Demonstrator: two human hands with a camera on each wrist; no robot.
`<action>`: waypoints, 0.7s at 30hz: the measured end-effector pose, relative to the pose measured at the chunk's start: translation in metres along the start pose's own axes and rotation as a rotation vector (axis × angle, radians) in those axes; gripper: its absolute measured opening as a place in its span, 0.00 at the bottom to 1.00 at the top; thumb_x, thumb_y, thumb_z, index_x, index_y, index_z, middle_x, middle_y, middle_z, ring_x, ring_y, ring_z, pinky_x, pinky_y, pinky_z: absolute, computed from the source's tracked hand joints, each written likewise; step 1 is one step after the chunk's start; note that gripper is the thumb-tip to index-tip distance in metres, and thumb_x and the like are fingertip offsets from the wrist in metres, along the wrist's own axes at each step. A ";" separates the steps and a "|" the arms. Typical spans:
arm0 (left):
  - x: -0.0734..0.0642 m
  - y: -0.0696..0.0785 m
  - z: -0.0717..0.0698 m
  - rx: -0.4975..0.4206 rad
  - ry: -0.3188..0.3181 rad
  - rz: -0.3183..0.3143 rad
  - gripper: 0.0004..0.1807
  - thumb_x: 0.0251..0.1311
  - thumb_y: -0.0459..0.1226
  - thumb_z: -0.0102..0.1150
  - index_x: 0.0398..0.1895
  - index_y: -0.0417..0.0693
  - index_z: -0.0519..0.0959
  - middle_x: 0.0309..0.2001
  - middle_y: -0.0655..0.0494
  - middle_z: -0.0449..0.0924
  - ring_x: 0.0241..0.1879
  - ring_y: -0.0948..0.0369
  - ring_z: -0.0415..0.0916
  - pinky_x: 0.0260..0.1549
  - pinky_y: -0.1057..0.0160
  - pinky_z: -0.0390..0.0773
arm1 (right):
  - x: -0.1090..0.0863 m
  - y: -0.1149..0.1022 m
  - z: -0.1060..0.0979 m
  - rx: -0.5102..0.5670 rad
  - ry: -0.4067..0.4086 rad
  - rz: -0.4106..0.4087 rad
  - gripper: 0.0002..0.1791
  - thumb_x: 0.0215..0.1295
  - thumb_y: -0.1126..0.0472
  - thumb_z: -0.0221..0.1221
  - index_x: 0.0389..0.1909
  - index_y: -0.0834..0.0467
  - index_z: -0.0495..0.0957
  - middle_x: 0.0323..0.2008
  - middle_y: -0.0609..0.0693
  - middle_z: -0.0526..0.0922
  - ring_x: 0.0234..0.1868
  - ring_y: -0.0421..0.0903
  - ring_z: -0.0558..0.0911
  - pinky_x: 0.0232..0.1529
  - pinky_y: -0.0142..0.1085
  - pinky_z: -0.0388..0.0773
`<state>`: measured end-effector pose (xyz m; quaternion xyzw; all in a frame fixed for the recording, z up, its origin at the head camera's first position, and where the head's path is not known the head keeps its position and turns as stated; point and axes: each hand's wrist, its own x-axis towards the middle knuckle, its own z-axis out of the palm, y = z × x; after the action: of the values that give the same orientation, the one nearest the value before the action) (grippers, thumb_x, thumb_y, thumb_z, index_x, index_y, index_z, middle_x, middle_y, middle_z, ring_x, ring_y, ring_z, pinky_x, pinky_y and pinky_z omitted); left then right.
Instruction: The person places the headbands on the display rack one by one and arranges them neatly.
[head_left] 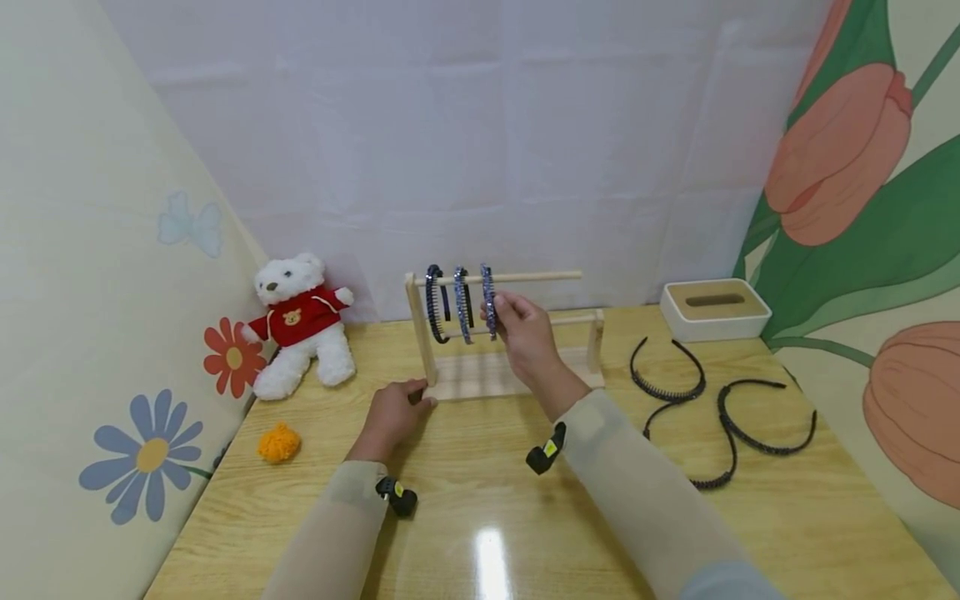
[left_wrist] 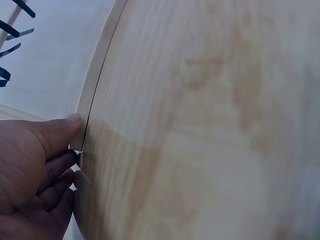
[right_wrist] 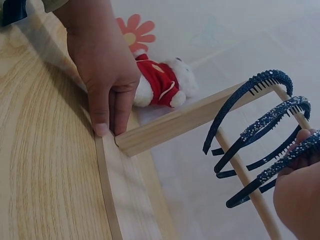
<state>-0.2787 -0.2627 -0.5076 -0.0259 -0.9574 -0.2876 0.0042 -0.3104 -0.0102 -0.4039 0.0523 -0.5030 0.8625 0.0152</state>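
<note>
A light wooden rack (head_left: 472, 385) with two horizontal bars stands on the table. My right hand (head_left: 531, 340) pinches a glittery blue headband (head_left: 488, 283), which hangs over the upper bar. To its left hang another sparkly headband (head_left: 460, 302) and a darker headband (head_left: 432, 304), both with comb teeth. At the rack's front left corner, my left hand (head_left: 392, 418) grips the base between thumb and fingers. The right wrist view shows this left hand (right_wrist: 105, 75) from above, at the foot of the upright post (right_wrist: 170, 124). Part of the right hand (right_wrist: 300, 197) is cut off there.
Several dark headbands (head_left: 772, 450) lie on the table (head_left: 450, 517) at right. Behind them sits a white tissue box (head_left: 712, 325) with a wooden lid. On the left are a white teddy bear (head_left: 300, 321) in a red sweater and a small orange object (head_left: 279, 443).
</note>
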 end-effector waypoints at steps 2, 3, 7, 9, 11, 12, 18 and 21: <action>0.000 0.000 0.000 -0.001 0.000 -0.003 0.26 0.77 0.41 0.67 0.73 0.41 0.80 0.73 0.36 0.77 0.74 0.36 0.73 0.74 0.37 0.74 | 0.001 0.000 -0.001 0.005 0.001 0.003 0.16 0.84 0.65 0.58 0.61 0.72 0.81 0.57 0.72 0.86 0.43 0.42 0.89 0.54 0.32 0.88; 0.000 0.000 0.000 0.000 0.000 -0.003 0.26 0.77 0.41 0.67 0.73 0.41 0.80 0.73 0.36 0.77 0.74 0.36 0.73 0.74 0.37 0.74 | 0.001 0.001 -0.001 0.010 0.001 0.005 0.16 0.84 0.65 0.58 0.61 0.72 0.81 0.57 0.71 0.86 0.43 0.43 0.89 0.53 0.32 0.88; 0.000 -0.001 0.000 0.000 0.004 0.002 0.26 0.76 0.41 0.67 0.73 0.41 0.81 0.73 0.36 0.77 0.74 0.36 0.74 0.74 0.37 0.74 | 0.002 0.001 -0.002 0.012 0.003 0.011 0.16 0.84 0.64 0.58 0.60 0.72 0.82 0.47 0.59 0.90 0.43 0.44 0.89 0.46 0.30 0.87; 0.001 -0.001 0.001 0.002 0.008 0.007 0.26 0.76 0.42 0.67 0.72 0.41 0.81 0.72 0.36 0.78 0.73 0.36 0.74 0.74 0.37 0.74 | 0.002 0.001 -0.002 0.012 0.000 0.013 0.16 0.84 0.64 0.58 0.60 0.72 0.82 0.43 0.54 0.91 0.45 0.46 0.89 0.47 0.31 0.87; 0.001 -0.001 0.001 0.008 0.013 0.018 0.26 0.76 0.42 0.68 0.72 0.41 0.81 0.72 0.35 0.78 0.73 0.35 0.75 0.73 0.37 0.75 | 0.001 0.000 -0.002 0.008 -0.002 0.016 0.16 0.84 0.63 0.58 0.60 0.71 0.82 0.41 0.51 0.91 0.46 0.47 0.89 0.49 0.33 0.87; 0.001 -0.001 0.002 0.006 0.015 0.019 0.26 0.76 0.42 0.68 0.72 0.41 0.82 0.72 0.36 0.78 0.72 0.35 0.75 0.73 0.37 0.75 | 0.001 0.001 -0.001 0.007 -0.002 0.016 0.16 0.84 0.63 0.58 0.60 0.71 0.83 0.41 0.51 0.91 0.47 0.48 0.90 0.51 0.34 0.88; 0.001 -0.002 0.001 0.006 0.016 0.017 0.26 0.76 0.42 0.67 0.72 0.41 0.81 0.72 0.36 0.78 0.73 0.35 0.75 0.73 0.37 0.74 | 0.000 0.002 0.000 0.011 -0.005 0.002 0.16 0.84 0.63 0.58 0.58 0.72 0.83 0.40 0.51 0.91 0.48 0.51 0.90 0.50 0.32 0.89; 0.001 -0.002 0.000 0.009 0.012 0.018 0.26 0.77 0.42 0.67 0.73 0.41 0.81 0.72 0.35 0.77 0.73 0.35 0.74 0.74 0.37 0.74 | 0.000 0.003 0.000 0.013 -0.005 -0.001 0.16 0.84 0.64 0.58 0.58 0.73 0.83 0.39 0.50 0.90 0.47 0.50 0.90 0.48 0.31 0.88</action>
<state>-0.2794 -0.2639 -0.5086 -0.0329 -0.9584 -0.2833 0.0127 -0.3108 -0.0116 -0.4061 0.0548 -0.4975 0.8656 0.0143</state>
